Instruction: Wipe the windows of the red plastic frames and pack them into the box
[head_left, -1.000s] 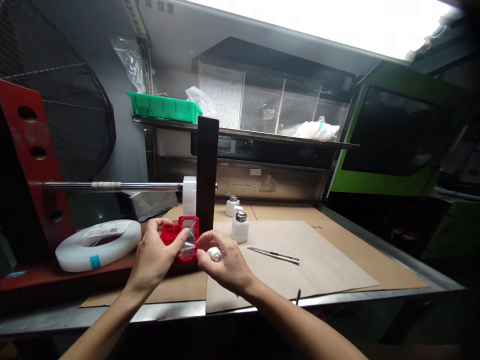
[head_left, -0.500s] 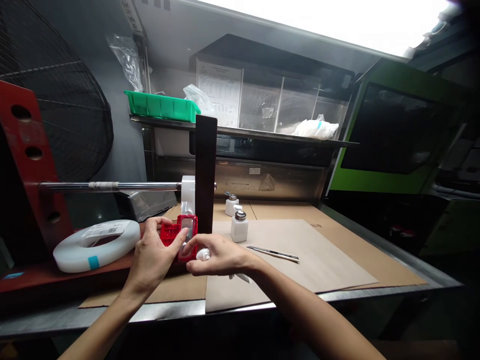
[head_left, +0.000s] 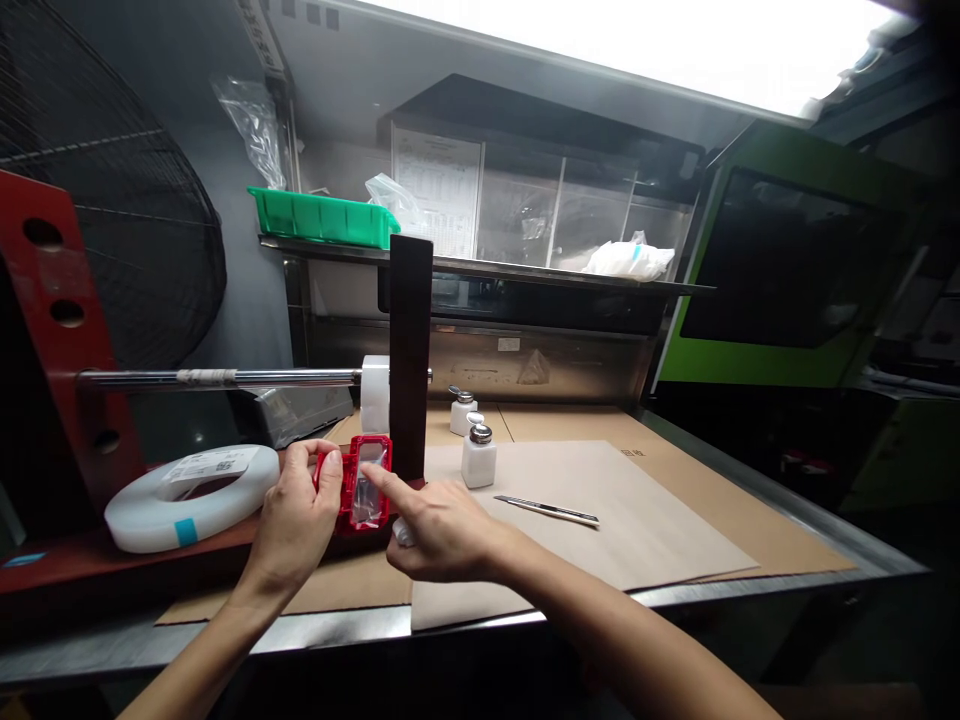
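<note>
A green machine (head_left: 697, 362) stands well to the right of a person's fingers; a bench (head_left: 337, 632) spreads beneath both hands, its metal edge nearer the body than the fingertips; a fan (head_left: 165, 250) rises beyond and left of the left fingers; a shelf (head_left: 517, 268) crosses behind and above all the fingers; paper (head_left: 562, 550) covers part of the bench, mainly right of the right fingertips; a dark post (head_left: 410, 350) stands just beyond the right index finger; a green tray (head_left: 322, 218) sits on the shelf, above and beyond the left fingers; a white ring (head_left: 142, 515) lies left of them.

The left hand (head_left: 292, 520) is clamped on a red part (head_left: 349, 490), thumb on its face; the right hand (head_left: 450, 530) points its index finger at the part's window, the other fingers curled on a white wad (head_left: 403, 532); the part sits between the two hands; a roll (head_left: 375, 395) hangs just beyond the fingertips; two bottles, one near (head_left: 478, 462) and one farther (head_left: 463, 415), stand beyond the right knuckles; a knife (head_left: 547, 511) lies right of them; clear film (head_left: 367, 505) fills the window, by the right index fingertip.
</note>
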